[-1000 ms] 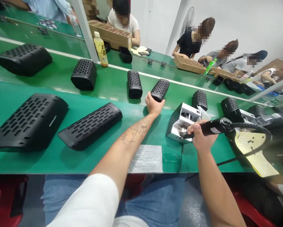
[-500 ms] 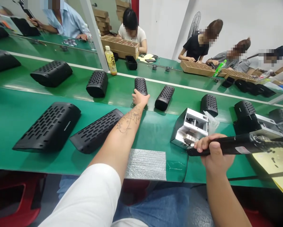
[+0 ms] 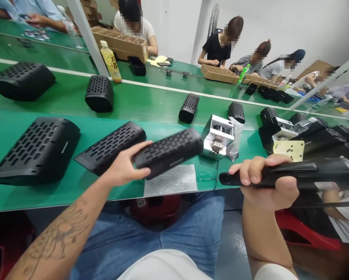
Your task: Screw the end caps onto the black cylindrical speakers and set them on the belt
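My left hand [image 3: 123, 167] grips one end of a black perforated speaker shell [image 3: 168, 151] and holds it in the air above the near edge of the green table [image 3: 75, 186]. My right hand [image 3: 264, 182] is wrapped round a black electric screwdriver [image 3: 294, 175], held level to the right of the shell, its tip pointing left. A small metal screw feeder box [image 3: 217, 136] stands on the table just behind the shell. A patch of bubble-wrap padding [image 3: 171, 181] lies on the table under the shell.
Two large black speaker shells [image 3: 34, 149] [image 3: 110, 146] lie at left. Smaller shells [image 3: 189, 108] [image 3: 99, 93] ride the green belt behind. A bottle [image 3: 110, 61], cardboard trays [image 3: 218, 74] and several seated workers are across the line. A yellow plate [image 3: 288, 149] is at right.
My left hand reached to the belt, took a black shell and pulled it back toward me. My right hand lifted the screwdriver away from the screw feeder box and closer to me.
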Available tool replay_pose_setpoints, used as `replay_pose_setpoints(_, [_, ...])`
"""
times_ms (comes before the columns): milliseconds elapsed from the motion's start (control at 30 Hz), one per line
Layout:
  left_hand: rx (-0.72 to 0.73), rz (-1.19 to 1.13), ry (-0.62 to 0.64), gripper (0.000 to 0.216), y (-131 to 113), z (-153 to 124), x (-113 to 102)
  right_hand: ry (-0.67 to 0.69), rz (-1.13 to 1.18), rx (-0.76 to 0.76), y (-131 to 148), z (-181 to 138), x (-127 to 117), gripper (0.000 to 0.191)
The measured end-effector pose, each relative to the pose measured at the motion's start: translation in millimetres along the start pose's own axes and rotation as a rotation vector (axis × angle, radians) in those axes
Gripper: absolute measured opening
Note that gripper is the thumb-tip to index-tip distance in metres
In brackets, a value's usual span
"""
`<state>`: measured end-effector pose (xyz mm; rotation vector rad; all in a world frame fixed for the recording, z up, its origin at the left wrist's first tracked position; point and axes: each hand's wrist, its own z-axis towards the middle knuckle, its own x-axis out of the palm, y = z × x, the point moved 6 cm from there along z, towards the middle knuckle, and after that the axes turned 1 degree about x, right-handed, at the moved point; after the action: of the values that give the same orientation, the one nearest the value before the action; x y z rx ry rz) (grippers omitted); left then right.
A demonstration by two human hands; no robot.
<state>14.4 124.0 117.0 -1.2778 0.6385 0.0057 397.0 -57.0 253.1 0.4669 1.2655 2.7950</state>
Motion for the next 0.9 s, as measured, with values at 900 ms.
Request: replay_pose_setpoints(900, [0.183, 0.137, 0.402, 0.109, 12.3, -52.6, 40.7, 0.188, 0.027, 0.176, -61.7, -24.2, 55.1, 0.045])
